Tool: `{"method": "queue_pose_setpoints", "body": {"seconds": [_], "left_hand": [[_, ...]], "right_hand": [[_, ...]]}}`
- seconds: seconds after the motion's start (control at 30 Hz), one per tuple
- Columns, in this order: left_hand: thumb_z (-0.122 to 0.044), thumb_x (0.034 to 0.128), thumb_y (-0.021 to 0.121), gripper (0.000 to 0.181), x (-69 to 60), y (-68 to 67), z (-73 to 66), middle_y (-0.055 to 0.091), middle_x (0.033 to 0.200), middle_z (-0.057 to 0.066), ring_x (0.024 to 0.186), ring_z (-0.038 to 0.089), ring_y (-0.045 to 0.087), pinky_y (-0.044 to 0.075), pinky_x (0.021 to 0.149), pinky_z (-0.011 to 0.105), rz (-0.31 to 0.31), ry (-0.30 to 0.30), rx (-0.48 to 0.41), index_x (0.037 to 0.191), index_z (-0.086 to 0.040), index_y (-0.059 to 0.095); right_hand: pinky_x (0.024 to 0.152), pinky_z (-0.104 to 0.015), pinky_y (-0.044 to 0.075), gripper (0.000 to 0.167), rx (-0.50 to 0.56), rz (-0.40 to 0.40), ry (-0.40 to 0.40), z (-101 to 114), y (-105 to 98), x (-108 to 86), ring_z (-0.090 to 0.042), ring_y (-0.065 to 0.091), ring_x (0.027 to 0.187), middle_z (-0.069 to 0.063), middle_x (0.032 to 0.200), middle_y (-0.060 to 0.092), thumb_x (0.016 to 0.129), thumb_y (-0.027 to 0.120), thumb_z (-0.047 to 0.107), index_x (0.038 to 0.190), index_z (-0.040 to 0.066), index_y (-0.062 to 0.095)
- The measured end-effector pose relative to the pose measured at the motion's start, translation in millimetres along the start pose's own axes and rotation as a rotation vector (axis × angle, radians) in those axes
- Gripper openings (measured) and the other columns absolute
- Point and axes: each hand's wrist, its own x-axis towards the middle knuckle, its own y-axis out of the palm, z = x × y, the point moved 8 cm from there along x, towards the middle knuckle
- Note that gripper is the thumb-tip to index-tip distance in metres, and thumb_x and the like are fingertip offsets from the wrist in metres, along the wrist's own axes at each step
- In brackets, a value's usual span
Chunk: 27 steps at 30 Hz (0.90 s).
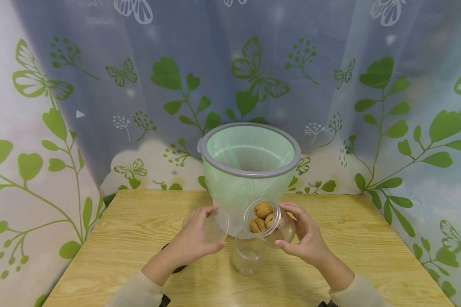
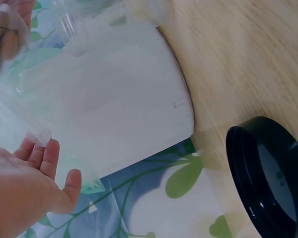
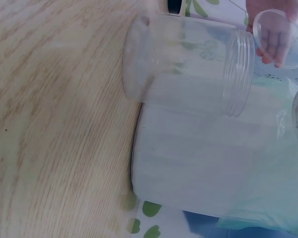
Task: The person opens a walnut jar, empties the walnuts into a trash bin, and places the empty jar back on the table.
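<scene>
Left hand (image 1: pixel 194 232) is partly open, thumb and fingers bent around the edge of a clear round lid (image 1: pixel 215 228), holding it on edge. Right hand (image 1: pixel 306 234) is spread wide, thumb below and fingers above, gripping a clear cup (image 1: pixel 287 230). Cup is tilted, mouth facing left hand; three walnuts (image 1: pixel 258 225) visible inside. Lid and cup sit apart, between the hands. Clear jar (image 1: pixel 249 263) with a threaded neck stands upright on the wooden table (image 1: pixel 380 243), below and between both hands, nothing gripping it. Black ring-shaped lid (image 2: pixel 260 173) on the table beside left wrist, partly hidden by it in the head view. Pale green bin (image 1: pixel 249 174) with grey rim stands just beyond both hands. Leaf-and-butterfly curtain (image 1: pixel 199 38) hangs behind the bin. Light sleeves (image 1: pixel 136 292) on both arms.
</scene>
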Motion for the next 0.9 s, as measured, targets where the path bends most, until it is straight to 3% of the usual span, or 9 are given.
{"method": "queue_pose_setpoints", "body": {"seconds": [0.43, 0.6, 0.9], "left_hand": [[-0.042, 0.0809, 0.082, 0.091, -2.0, 5.7, 14.5, 0.049, 0.143, 0.009, 0.137, 0.029, 0.038, 0.021, 0.111, 0.061, 0.034, 0.004, 0.025, 0.153, -0.011, 0.037], [-0.035, 0.0786, 0.085, 0.088, -3.1, 8.5, 21.1, 0.050, 0.140, 0.009, 0.132, 0.029, 0.042, 0.022, 0.111, 0.059, 0.036, -0.034, 0.035, 0.150, -0.008, 0.040], [-0.041, 0.0778, 0.086, 0.089, -4.9, 16.0, 33.4, 0.049, 0.140, 0.008, 0.131, 0.029, 0.043, 0.021, 0.111, 0.060, 0.081, -0.100, 0.066, 0.148, -0.009, 0.041]], "right_hand": [[0.105, -0.030, 0.044, 0.077, 0.006, -0.005, -0.016, 0, -3, 0.1, -0.023, 0.049, 0.132, -0.015, 0.142, 0.049, 0.071, 0.080, -0.016, 0.136, -0.018, 0.041], [0.106, -0.030, 0.044, 0.076, 0.005, -0.008, -0.020, -1, -4, -1.2, -0.023, 0.048, 0.133, -0.015, 0.142, 0.048, 0.072, 0.081, -0.014, 0.137, -0.018, 0.041], [0.106, -0.029, 0.043, 0.077, 0.012, -0.008, -0.015, 1, -4, -2.5, -0.023, 0.048, 0.133, -0.014, 0.143, 0.048, 0.071, 0.080, -0.017, 0.137, -0.019, 0.040]]}}
